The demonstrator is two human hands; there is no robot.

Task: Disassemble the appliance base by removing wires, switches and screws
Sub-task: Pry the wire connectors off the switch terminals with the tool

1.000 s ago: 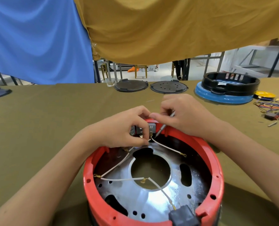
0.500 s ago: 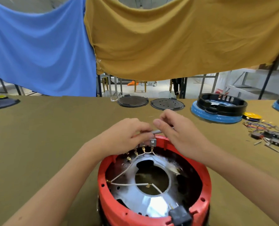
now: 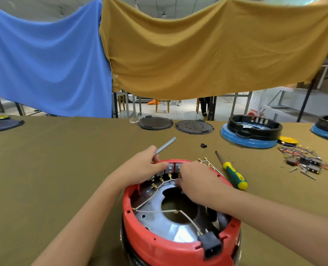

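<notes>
Working the wire-pulling step here: left hand (image 3: 140, 169) at frame centre grips a grey metal rod (image 3: 165, 145) while resting on the red appliance base (image 3: 159, 244), lower centre. Right hand (image 3: 195, 181) pinches at the white wires (image 3: 160, 210) by the switches (image 3: 171, 167); next probably needs a firm tug.

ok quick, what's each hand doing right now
Left hand: holding a grey metal rod.
Right hand: fingers down among the switch terminals; grip cannot be told.

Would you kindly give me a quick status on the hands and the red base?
Left hand holds grey metal rod. Right hand at switch terminals inside red base, fingertips hidden. White wires still attached.
</notes>
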